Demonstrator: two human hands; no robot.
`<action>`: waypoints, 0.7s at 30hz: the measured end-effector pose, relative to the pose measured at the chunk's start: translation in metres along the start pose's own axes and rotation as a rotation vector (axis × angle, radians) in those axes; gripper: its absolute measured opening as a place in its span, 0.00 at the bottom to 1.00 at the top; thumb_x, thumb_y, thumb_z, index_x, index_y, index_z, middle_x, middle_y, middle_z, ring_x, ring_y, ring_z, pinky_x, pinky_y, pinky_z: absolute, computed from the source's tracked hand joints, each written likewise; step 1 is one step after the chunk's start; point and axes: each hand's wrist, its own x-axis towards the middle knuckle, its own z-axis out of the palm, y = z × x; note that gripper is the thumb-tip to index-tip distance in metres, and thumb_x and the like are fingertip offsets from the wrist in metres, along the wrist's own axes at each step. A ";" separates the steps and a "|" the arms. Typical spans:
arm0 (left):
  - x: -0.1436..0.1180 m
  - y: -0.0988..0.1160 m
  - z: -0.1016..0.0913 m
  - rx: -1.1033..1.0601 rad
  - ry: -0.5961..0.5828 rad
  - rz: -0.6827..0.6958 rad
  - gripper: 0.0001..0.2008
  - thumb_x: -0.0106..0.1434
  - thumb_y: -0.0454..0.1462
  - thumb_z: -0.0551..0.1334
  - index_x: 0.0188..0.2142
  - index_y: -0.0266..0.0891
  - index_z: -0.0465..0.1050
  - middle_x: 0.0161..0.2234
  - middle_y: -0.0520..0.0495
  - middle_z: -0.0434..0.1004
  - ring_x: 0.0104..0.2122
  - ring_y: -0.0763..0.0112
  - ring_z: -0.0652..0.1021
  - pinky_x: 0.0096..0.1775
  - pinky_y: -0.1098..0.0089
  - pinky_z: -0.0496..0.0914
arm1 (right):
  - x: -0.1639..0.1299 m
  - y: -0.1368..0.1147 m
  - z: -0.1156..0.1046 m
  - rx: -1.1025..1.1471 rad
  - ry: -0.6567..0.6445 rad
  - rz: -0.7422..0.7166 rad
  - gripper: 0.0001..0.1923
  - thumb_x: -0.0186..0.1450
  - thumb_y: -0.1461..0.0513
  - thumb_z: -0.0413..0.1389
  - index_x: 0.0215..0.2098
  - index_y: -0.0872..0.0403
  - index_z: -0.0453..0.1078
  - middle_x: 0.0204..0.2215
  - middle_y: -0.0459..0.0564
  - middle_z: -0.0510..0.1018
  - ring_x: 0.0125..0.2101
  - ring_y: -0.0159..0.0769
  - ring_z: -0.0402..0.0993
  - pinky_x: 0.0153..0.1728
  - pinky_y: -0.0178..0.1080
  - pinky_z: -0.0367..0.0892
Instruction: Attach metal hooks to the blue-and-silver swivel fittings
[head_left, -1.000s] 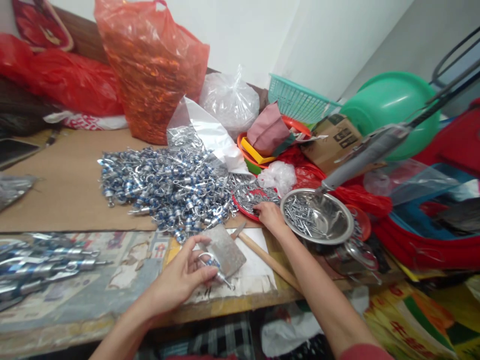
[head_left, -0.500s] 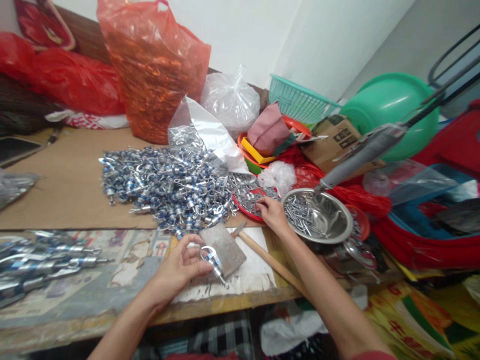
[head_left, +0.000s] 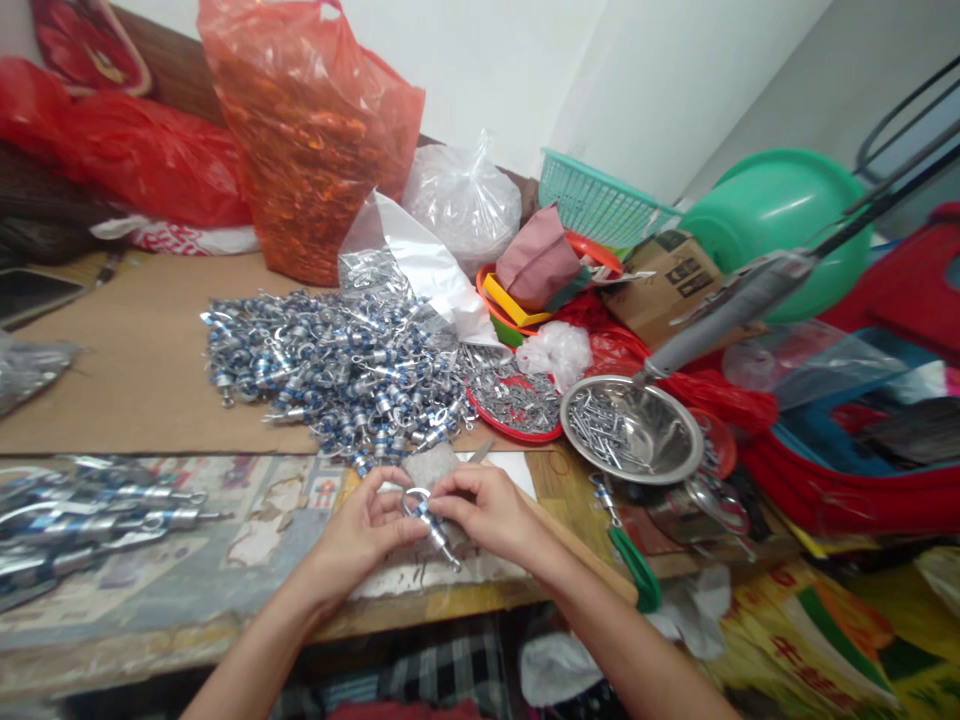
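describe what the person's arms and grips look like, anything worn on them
The left arm and right arm are bare as far as they show: no sleeve, watch or band. The left grip and right grip are ungloved; no ring is visible, though some fingers are partly hidden.

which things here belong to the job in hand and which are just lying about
Likely the job's: metal piece in the left hand, grey block, pile of similar pieces, red tray.

Probably just lying about: green basin, teal basket, carton.
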 end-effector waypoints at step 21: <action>0.001 -0.003 -0.001 -0.041 -0.025 0.022 0.21 0.45 0.30 0.67 0.35 0.41 0.58 0.25 0.56 0.75 0.27 0.75 0.74 0.31 0.73 0.67 | -0.025 0.017 0.008 -0.435 0.208 -0.824 0.10 0.61 0.72 0.46 0.38 0.59 0.66 0.33 0.54 0.77 0.37 0.35 0.73 0.37 0.36 0.69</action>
